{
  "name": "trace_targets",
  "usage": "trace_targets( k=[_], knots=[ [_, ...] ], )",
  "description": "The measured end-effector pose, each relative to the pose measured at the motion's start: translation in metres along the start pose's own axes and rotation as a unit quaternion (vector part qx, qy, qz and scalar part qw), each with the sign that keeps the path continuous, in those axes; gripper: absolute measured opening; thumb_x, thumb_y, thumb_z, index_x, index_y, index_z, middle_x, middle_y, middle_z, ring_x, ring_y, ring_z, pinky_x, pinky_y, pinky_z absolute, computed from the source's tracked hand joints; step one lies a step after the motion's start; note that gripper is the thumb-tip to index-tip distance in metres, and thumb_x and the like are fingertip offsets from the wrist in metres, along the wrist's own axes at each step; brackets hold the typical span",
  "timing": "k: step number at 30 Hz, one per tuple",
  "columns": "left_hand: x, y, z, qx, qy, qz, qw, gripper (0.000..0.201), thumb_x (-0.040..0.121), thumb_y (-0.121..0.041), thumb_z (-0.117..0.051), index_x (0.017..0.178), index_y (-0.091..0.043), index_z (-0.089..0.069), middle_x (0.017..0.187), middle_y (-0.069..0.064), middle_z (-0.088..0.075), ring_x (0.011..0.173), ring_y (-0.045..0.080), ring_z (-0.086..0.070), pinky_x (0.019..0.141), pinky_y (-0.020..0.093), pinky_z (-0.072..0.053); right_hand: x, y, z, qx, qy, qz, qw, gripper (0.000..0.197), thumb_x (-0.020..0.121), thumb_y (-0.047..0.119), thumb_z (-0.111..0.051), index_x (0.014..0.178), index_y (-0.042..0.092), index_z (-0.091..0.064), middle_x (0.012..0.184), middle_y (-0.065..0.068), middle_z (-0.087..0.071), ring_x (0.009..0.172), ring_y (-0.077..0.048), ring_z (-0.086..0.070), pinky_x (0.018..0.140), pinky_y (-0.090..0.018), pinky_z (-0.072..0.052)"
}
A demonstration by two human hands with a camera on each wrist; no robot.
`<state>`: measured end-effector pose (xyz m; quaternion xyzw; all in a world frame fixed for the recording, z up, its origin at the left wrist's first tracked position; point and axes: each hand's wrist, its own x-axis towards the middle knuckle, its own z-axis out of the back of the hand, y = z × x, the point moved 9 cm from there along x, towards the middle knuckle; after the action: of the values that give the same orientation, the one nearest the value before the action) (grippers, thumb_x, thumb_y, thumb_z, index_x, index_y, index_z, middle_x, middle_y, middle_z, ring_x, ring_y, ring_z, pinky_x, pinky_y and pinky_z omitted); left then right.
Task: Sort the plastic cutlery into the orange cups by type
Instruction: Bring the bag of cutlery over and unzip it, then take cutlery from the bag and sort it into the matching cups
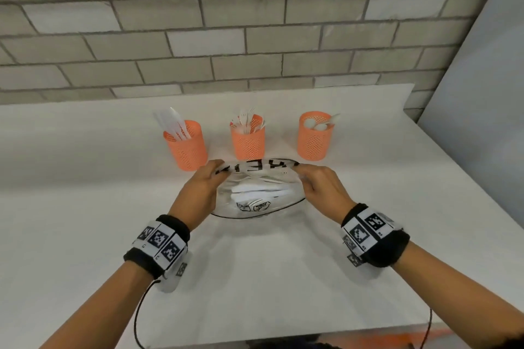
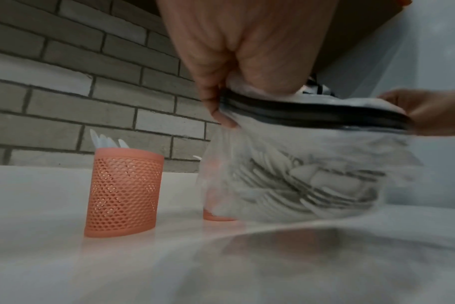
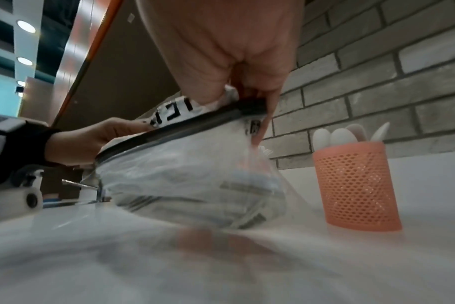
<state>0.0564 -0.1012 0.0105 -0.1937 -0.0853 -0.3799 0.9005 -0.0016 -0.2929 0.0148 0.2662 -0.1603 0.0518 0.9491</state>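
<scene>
- Two hands pinch a clear bag point(image 1: 256, 193) by its dark zip rim: left hand point(image 1: 198, 190) at the left end, right hand point(image 1: 321, 188) at the right, fingers clenched on the film.
- Light, stiff white cutlery point(image 1: 255, 188) lies inside; the soft, slippery bag is best held at the rim.
- Three orange cups stand behind: left cup point(image 1: 185, 146), middle cup point(image 1: 248, 140), right cup point(image 1: 314, 136), each part-filled.
- White counter point(image 1: 85, 193), smooth, against a grey brick wall point(image 1: 198, 22).

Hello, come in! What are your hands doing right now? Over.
Left hand and right hand each pinch an end of the bag top. White cutlery inside. Three cups behind, part filled. Nothing blocking.
</scene>
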Motion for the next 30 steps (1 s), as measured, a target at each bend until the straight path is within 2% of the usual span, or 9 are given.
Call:
trace_targets(
  k=[3, 6, 9, 12, 15, 18, 21, 25, 30],
  knots=[
    [0.0, 0.005, -0.013, 0.074, 0.012, -0.036, 0.997, 0.057, 0.051, 0.019, -0.073, 0.104, -0.001, -0.065, 0.123, 0.021, -0.059, 0.087, 0.036, -0.065, 0.068, 0.041, -0.058, -0.004, 0.0, -0.009, -0.071, 0.025, 0.02, 0.997, 0.054, 0.062, -0.025, -0.056, 0.107, 0.004, -0.067, 0.12, -0.015, -0.065, 0.071, -0.033, -0.07, 0.05, -0.032, -0.055],
    [-0.014, 0.012, -0.047, 0.108, 0.086, -0.052, 0.989, 0.074, 0.031, 0.016, -0.079, 0.099, -0.012, -0.067, 0.112, 0.014, -0.067, 0.087, 0.029, -0.066, 0.06, 0.033, -0.058, -0.025, -0.019, -0.041, -0.163, 0.109, 0.03, 0.98, 0.066, 0.042, -0.025, -0.068, 0.101, 0.005, -0.067, 0.126, -0.019, -0.06, 0.054, -0.027, -0.068, 0.036, -0.02, -0.042],
    [-0.018, 0.008, -0.049, 0.103, 0.094, -0.071, 0.988, 0.073, 0.026, 0.014, -0.077, 0.093, -0.014, -0.07, 0.1, 0.007, -0.071, 0.09, 0.023, -0.066, 0.063, 0.028, -0.058, -0.038, -0.027, -0.059, -0.163, 0.185, 0.03, 0.969, 0.06, 0.057, -0.02, -0.061, 0.111, 0.005, -0.063, 0.142, -0.02, -0.044, 0.072, -0.031, -0.069, 0.047, -0.023, -0.046],
    [-0.018, 0.016, -0.042, 0.097, 0.099, -0.056, 0.989, 0.076, 0.033, 0.012, -0.074, 0.104, -0.013, -0.067, 0.111, 0.007, -0.067, 0.095, 0.025, -0.068, 0.063, 0.023, -0.057, -0.032, -0.026, -0.05, -0.183, 0.166, 0.04, 0.968, 0.05, 0.077, -0.01, -0.053, 0.123, 0.006, -0.056, 0.153, -0.017, -0.026, 0.091, -0.036, -0.063, 0.069, -0.034, -0.053],
    [-0.014, 0.025, -0.042, 0.072, 0.151, -0.034, 0.985, 0.08, 0.048, 0.008, -0.071, 0.123, -0.016, -0.056, 0.135, 0.009, -0.054, 0.109, 0.026, -0.062, 0.06, 0.022, -0.057, -0.024, -0.026, -0.04, -0.224, 0.172, 0.037, 0.958, 0.047, 0.067, 0.002, -0.075, 0.111, 0.013, -0.064, 0.135, -0.025, -0.05, 0.066, -0.026, -0.065, 0.057, -0.025, -0.051],
    [-0.008, 0.023, -0.042, 0.05, 0.211, 0.012, 0.976, 0.075, 0.08, -0.002, -0.054, 0.146, -0.022, -0.023, 0.158, -0.002, -0.003, 0.126, 0.023, -0.045, 0.084, 0.029, -0.053, -0.015, -0.022, -0.032, -0.248, 0.151, 0.038, 0.956, 0.05, 0.06, 0.014, -0.085, 0.105, 0.018, -0.065, 0.114, -0.028, -0.063, 0.072, -0.03, -0.069, 0.056, -0.028, -0.054],
    [0.002, 0.02, -0.042, -0.02, 0.255, 0.043, 0.966, 0.083, 0.083, -0.003, -0.051, 0.148, -0.025, -0.006, 0.158, -0.005, 0.007, 0.123, 0.026, -0.048, 0.097, 0.033, -0.045, -0.004, -0.005, -0.018, -0.285, 0.107, -0.016, 0.953, 0.058, 0.044, 0.018, -0.091, 0.099, 0.017, -0.071, 0.087, -0.013, -0.062, 0.068, -0.026, -0.062, 0.048, -0.027, -0.043],
    [0.013, 0.021, -0.044, -0.054, 0.28, 0.053, 0.957, 0.087, 0.081, 0.002, -0.05, 0.148, -0.023, -0.001, 0.158, -0.003, -0.001, 0.142, 0.021, -0.023, 0.109, 0.025, -0.026, 0.002, 0.024, -0.041, -0.212, 0.18, -0.042, 0.96, 0.05, 0.088, 0.016, -0.059, 0.135, 0.01, -0.044, 0.114, -0.011, -0.05, 0.1, -0.025, -0.053, 0.072, -0.027, -0.04],
    [0.018, 0.026, -0.043, -0.071, 0.296, 0.059, 0.951, 0.083, 0.08, 0.0, -0.053, 0.148, -0.022, -0.011, 0.156, 0.0, -0.012, 0.14, 0.02, -0.024, 0.111, 0.027, -0.026, 0.022, 0.023, -0.087, -0.08, 0.276, -0.069, 0.955, 0.063, 0.085, 0.005, -0.053, 0.143, 0.005, -0.028, 0.138, -0.014, -0.042, 0.126, -0.028, -0.041, 0.101, -0.03, -0.037]
  ],
)
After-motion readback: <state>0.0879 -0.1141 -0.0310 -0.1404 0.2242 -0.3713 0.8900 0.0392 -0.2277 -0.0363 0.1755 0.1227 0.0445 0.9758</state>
